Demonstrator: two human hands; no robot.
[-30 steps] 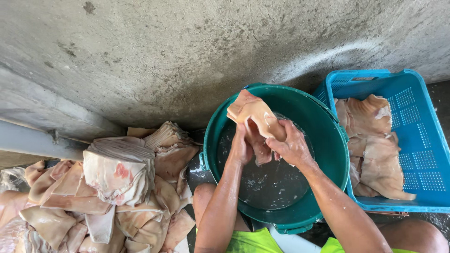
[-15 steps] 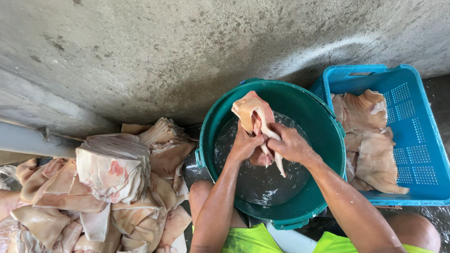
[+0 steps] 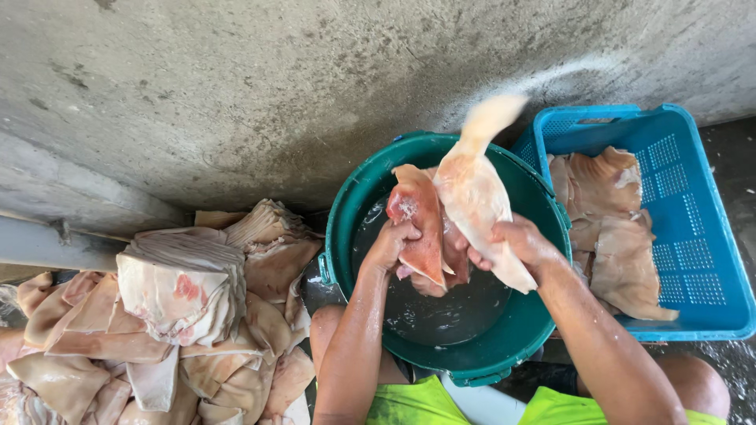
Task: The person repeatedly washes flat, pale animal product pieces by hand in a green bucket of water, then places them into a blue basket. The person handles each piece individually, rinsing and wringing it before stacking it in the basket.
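Both hands are clamped on wet meat: my left hand (image 3: 391,242) has its fingers curled shut around the lower edge of a pinkish-red slab of pork skin (image 3: 417,224), and my right hand (image 3: 516,242) is closed on a paler, cream-coloured piece (image 3: 475,201) whose thin upper end is a blur. Both pieces are held above the green plastic bucket (image 3: 346,212), over its middle, and they touch each other where they overlap between my hands. The redder slab is glossy and slick, fleshy on the side facing me, tapering to a point at the bottom; the pale one is smooth and rubbery-looking, broad in the middle and narrowing upward (how it ends I cannot tell). Inside the bucket lies dark water (image 3: 429,315) with a little foam on it. Just right of the bucket, touching its rim, stands a blue perforated plastic crate (image 3: 693,260) holding several flat, tan, leathery pieces (image 3: 622,267). Left of the bucket, close beside it, a heap of folded skins (image 3: 181,307) is piled up, beige with pink patches, layered like stacked sheets. Behind the bucket rises a rough grey concrete wall (image 3: 236,94), mottled and stained.
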